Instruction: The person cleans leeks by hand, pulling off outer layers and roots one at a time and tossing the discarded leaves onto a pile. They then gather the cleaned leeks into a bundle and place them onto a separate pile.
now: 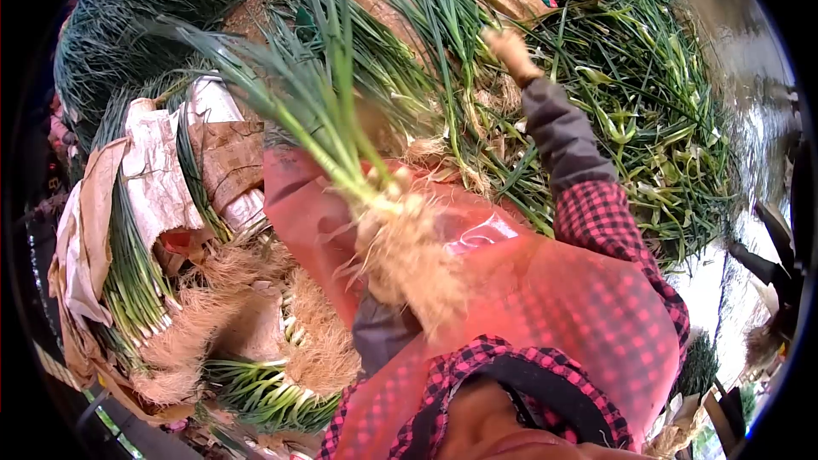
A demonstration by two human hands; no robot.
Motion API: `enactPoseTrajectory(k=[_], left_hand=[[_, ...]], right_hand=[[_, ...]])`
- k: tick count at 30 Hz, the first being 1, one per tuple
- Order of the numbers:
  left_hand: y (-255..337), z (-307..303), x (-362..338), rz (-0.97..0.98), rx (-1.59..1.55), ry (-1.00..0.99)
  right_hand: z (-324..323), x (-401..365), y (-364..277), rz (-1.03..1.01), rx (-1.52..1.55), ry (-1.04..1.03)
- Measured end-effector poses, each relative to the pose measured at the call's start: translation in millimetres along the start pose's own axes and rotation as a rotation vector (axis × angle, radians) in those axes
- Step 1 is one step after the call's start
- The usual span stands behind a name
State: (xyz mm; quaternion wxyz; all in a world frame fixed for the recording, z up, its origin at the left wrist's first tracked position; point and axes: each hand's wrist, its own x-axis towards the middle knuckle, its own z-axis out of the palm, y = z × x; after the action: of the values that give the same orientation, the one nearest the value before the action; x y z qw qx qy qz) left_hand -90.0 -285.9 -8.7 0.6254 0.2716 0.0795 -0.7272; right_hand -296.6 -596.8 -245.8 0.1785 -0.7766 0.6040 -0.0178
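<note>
Head view, and here's a bunch of green onions [349,162] right up in front of the red apron [545,290], leaves fanned up and away, pale bases lower down, a shaggy beard of roots [409,255] hanging below. The left sleeve [383,336] runs up behind those roots, so the left hand is hidden there; whether it's pinching the bunch or spread beneath it, I can't tell.

Over to the right hand [513,53], out beside more long leaves [452,25], near the heap of loose greens [630,111]. It's fairly blurred, so I can't call its fingers spread or pressed together, nor swear to contact.

How would this bunch handle? Light, I'd judge, with firm, springy pale stems, softer leaves that could bend or crease, and perhaps a slick skin. Best hold: round the pale stems just above the roots, snug but not crushing. Grab the leaf tips and they may tear; grab only root hairs and strands could pull away.
</note>
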Motion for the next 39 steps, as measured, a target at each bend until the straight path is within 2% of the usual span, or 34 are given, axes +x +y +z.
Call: enactPoseTrajectory(k=[1, 2, 3, 4, 5, 6, 7, 8, 9, 12, 13, 14, 15, 16, 17, 18, 19, 20, 21, 22, 23, 24, 26, 28, 30, 32, 34, 35, 36, 37, 38, 39], left_hand=[[-2.8, 1.9, 6.4, -0.013, 0.034, 0.079], [-8.2, 3.3, 13.1, -0.038, 0.089, 0.196], [-12.7, 1.8, 19.1, -0.071, 0.108, 0.24], [-18.8, 1.2, 23.2, -0.107, 0.114, 0.283], [-25.0, -19.5, 31.9, -0.089, -0.047, -0.093], [-33.1, -37.7, 31.6, -0.087, -0.046, -0.091], [-39.0, -38.9, 29.1, -0.084, -0.014, -0.024], [-43.4, -38.6, 28.6, -0.081, 0.017, 0.039], [-43.0, -9.6, 23.0, -0.148, 0.066, 0.079], [-57.7, -4.0, 34.8, -0.148, 0.172, 0.195], [-61.8, -37.5, 42.1, -0.31, 0.12, 0.083], [-66.2, -34.0, 42.5, -0.346, 0.182, 0.09], [-73.8, -41.7, 44.9, -0.312, 0.248, 0.104], [-82.9, -54.3, 48.4, -0.278, 0.315, 0.118], [-90.5, -60.7, 53.0, -0.188, 0.51, 0.213], [-92.6, -58.7, 52.2, -0.19, 0.516, 0.209], [-93.7, -56.3, 50.0, -0.144, 0.629, 0.246], [-93.9, -54.2, 49.5, -0.093, 0.74, 0.279], [-95.5, -61.1, 49.4, -0.079, 0.701, 0.287], [-94.6, -59.7, 47.0, -0.079, 0.701, 0.285], [-92.4, -57.1, 45.7, -0.092, 0.672, 0.306], [-90.8, -55.4, 46.2, -0.106, 0.644, 0.324], [-90.5, -59.4, 45.5, -0.11, 0.607, 0.342], [-83.7, -55.3, 43.9, -0.282, 0.202, 0.101], [-79.6, -52.2, 40.6, -0.255, 0.217, 0.098], [-71.9, -49.4, 41.0, -0.333, 0.049, 0.12], [-65.2, -25.1, 26.7, -0.311, 0.014, 0.128], [-65.3, -24.8, 24.2, -0.317, -0.127, 0.086], [-65.5, -26.1, 21.2, -0.322, -0.271, 0.053], [-65.9, -40.9, 20.2, -0.363, -0.236, -0.089], [-68.2, -42.9, 11.9, -0.361, -0.241, -0.075], [-70.4, -42.0, 8.0, -0.313, -0.147, -0.024]], right_hand=[[19.4, -24.9, -15.2, 0.19, 0.504, -0.132], [70.1, -32.8, -15.1, 0.321, 0.577, -0.237], [105.2, -37.3, -17.0, 0.248, 0.549, -0.179], [97.5, -51.0, -30.3, 0.257, 0.472, -0.068], [97.1, -55.6, -28.9, 0.258, 0.686, -0.018], [96.3, -59.3, -28.4, 0.254, 0.899, 0.031], [83.9, -67.0, -31.8, 0.182, 0.923, 0.2], [37.2, -90.9, -46.8, 0.166, 1.028, 0.206], [-7.6, -115.7, -58.4, 0.2, 1.074, 0.068], [-88.0, -187.3, -84.6, 0.321, 1.372, -0.405], [-79.8, -201.7, -85.0, 0.236, 1.358, -0.465], [-65.9, -210.4, -82.6, 0.147, 1.342, -0.522], [-54.7, -213.5, -72.5, -0.056, 1.123, -0.507], [-25.3, -212.6, -64.5, -0.341, 0.897, -0.239], [8.4, -200.3, -57.8, -0.427, 0.643, -0.145], [27.8, -190.4, -54.5, -0.502, 0.386, -0.051], [28.6, -190.2, -64.7, -0.084, 0.73, -0.29], [25.4, -195.0, -79.7, -0.078, 0.692, -0.147], [17.7, -203.0, -86.1, 0.03, 0.532, -0.105], [-16.3, -216.2, -101.9, 0.137, 0.37, -0.068], [-24.8, -224.6, -100.7, 0.082, 0.321, 0.001], [-27.1, -235.8, -95.0, 0.018, 0.303, -0.023], [-29.8, -261.5, -85.7, -0.03, 0.738, 0.04], [-67.5, -276.9, -81.0, 0.359, 1.457, -0.101], [-112.6, -298.0, -69.3, 0.042, 1.045, 0.003], [-136.3, -296.4, -28.5, 0.255, 1.039, 0.154], [-76.4, -287.9, 40.6, 0.158, -0.287, 0.728], [-60.3, -292.2, 48.7, 0.252, -0.278, 0.48], [-54.8, -280.3, 27.4, 0.164, -0.156, 0.504], [-100.5, -274.1, -34.3, 0.205, 0.678, 0.117], [-74.6, -267.2, -44.1, 0.093, 0.95, -0.033], [-98.0, -260.7, -74.2, 0.095, 1.357, -0.504]])
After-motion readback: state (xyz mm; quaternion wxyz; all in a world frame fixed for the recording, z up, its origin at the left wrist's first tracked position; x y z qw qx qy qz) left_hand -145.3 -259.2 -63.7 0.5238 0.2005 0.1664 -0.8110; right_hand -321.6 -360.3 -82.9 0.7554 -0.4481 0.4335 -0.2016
